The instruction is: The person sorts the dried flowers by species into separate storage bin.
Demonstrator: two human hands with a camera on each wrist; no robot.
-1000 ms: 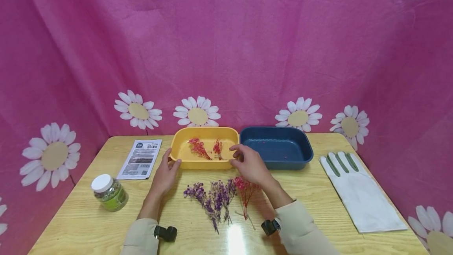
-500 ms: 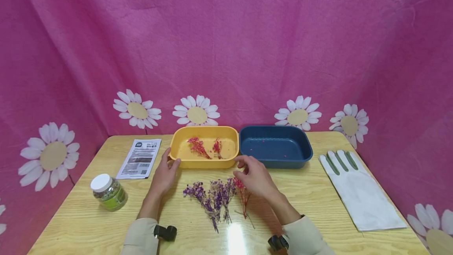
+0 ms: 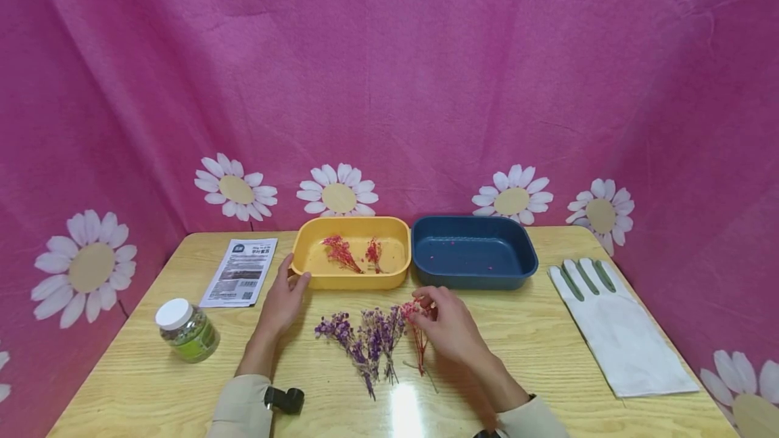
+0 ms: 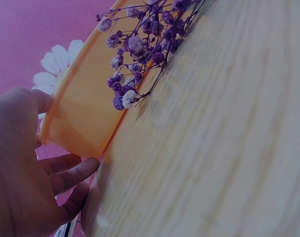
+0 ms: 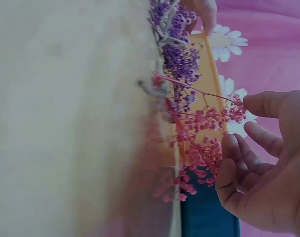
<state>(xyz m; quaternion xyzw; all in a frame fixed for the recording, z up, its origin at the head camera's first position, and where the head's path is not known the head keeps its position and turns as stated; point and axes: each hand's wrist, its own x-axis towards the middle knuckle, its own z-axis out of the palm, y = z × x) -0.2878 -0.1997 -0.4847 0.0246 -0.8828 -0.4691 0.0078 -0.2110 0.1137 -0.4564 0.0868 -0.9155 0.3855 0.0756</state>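
Observation:
My left hand (image 3: 283,299) holds the left front corner of a yellow plastic tray (image 3: 359,281), thumb and fingers around its rim and wall. Two red dried-flower sprigs (image 3: 342,253) lie inside. Over a bunch of red dried flowers (image 3: 419,343) on the table, my right hand (image 3: 449,323) hovers with loosely bent fingers. In the right wrist view, its fingertips are right at the red blossoms (image 5: 204,148), and thumb and fingers stand apart. Bunches of purple dried flowers (image 3: 372,343) lie just left of the red one, in front of the tray.
A dark blue tray (image 3: 475,282) adjoins the yellow one, with a few pink specks in it. At the left are a printed packet (image 3: 239,274) and a white-lidded jar (image 3: 187,330). White gloves (image 3: 621,336) lie at the right. A pink curtain (image 3: 389,86) hangs behind.
My right hand has moved back from the yellow tray's right front corner, toward me and slightly right, to the red bunch. The left hand has stayed at the tray's corner.

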